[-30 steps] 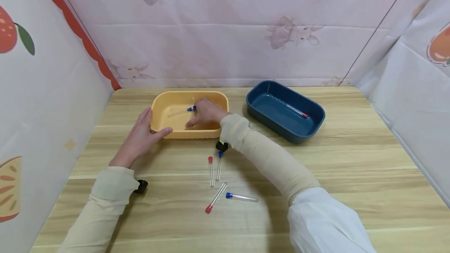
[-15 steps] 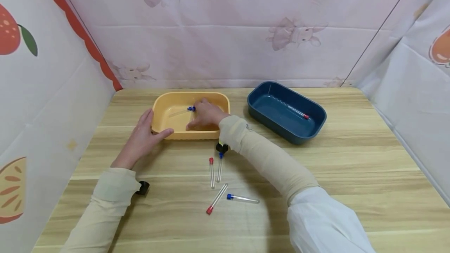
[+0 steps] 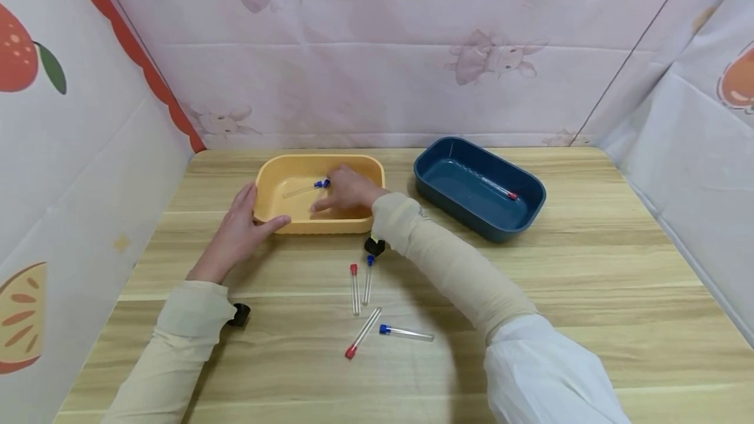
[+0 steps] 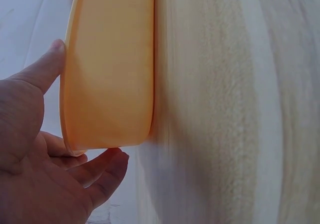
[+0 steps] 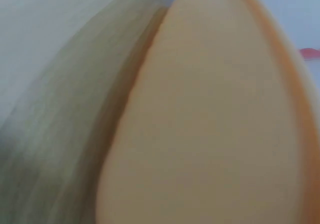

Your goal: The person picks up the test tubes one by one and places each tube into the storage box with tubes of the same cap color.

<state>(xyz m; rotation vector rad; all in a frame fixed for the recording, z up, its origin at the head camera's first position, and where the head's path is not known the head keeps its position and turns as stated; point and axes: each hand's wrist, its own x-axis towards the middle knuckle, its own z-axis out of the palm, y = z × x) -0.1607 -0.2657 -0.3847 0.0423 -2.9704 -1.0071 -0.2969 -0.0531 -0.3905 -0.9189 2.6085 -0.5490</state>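
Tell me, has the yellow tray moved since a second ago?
No: judged against the table's back edge in the head view, the yellow tray shows no visible shift.

The bare left hand [image 3: 235,234], thumb spread from its fingers, extended from a beige-cloth-sleeved left forearm [image 3: 173,345]; the bare right hand [image 3: 351,190] pointed leftward, fingertips partly hidden, from a beige-and-white-sleeved right arm [image 3: 456,264].

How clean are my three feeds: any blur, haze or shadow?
Head view: bright, fairly sharp, soft shadows on the pale wood-grain table; left wrist view: dimmer, shadow beside the yellow rectangular plastic bin; right wrist view: hazy and blurred, the bin's wall filling much of the frame.
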